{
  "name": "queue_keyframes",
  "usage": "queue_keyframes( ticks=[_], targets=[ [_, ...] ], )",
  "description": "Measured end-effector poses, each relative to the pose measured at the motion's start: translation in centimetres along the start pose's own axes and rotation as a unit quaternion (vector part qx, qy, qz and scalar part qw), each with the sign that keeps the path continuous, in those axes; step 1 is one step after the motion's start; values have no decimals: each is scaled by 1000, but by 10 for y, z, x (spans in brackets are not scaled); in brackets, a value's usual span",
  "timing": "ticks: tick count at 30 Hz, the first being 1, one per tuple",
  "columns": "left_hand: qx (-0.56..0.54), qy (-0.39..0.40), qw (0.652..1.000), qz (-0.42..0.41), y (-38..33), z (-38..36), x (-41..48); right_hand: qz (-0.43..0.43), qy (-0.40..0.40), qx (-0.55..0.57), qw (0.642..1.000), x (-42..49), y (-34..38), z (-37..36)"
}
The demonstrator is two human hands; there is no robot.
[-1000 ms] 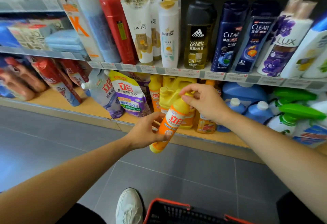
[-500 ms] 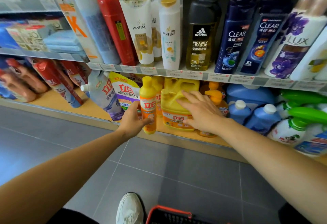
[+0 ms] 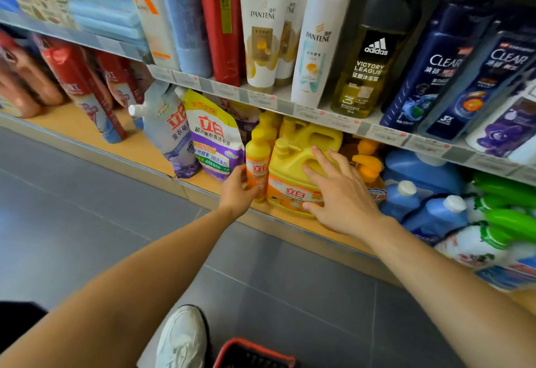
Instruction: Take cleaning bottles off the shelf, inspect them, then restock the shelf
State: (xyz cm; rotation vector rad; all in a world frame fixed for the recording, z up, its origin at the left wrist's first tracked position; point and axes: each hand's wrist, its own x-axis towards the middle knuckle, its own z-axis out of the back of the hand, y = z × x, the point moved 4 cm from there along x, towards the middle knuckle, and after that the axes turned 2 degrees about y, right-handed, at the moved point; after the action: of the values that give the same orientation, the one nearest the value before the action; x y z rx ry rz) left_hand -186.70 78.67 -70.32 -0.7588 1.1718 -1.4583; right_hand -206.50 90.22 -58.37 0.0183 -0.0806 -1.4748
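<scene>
Restocked: small yellow bottle (image 3: 257,161) back on the shelf (image 3: 75,123), just left of the yellow jug (image 3: 301,164).
Tilted out front a second ago, it now stands upright; left grip (image 3: 237,190) wraps it, right grip (image 3: 339,193) lies spread flat on the jug. Only release seems left.

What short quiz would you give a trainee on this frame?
1. True or false: the left hand grips the small bottle.
2. The right hand rests on: A) the yellow jug, B) a blue bottle, C) a pouch.
3. What colour is the basket rim?
Key: 1 true; 2 A; 3 red.
</scene>
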Motion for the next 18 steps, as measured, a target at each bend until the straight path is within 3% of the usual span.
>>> queue_keyframes(
  ticks=[6,10,14,18],
  targets=[
    [10,18,999,26,19,22,-8,-32,22,5,999,7,7,13],
    [81,-33,996,16,21,56,-8,-51,-42,1,998,31,35,41],
    [54,-194,979,34,6,111,-2,-35,-74,82,993,71,78,59],
    [-53,-377,923,65,-9,170,6,-24,-51,133,989,120,108,63]
  ],
)
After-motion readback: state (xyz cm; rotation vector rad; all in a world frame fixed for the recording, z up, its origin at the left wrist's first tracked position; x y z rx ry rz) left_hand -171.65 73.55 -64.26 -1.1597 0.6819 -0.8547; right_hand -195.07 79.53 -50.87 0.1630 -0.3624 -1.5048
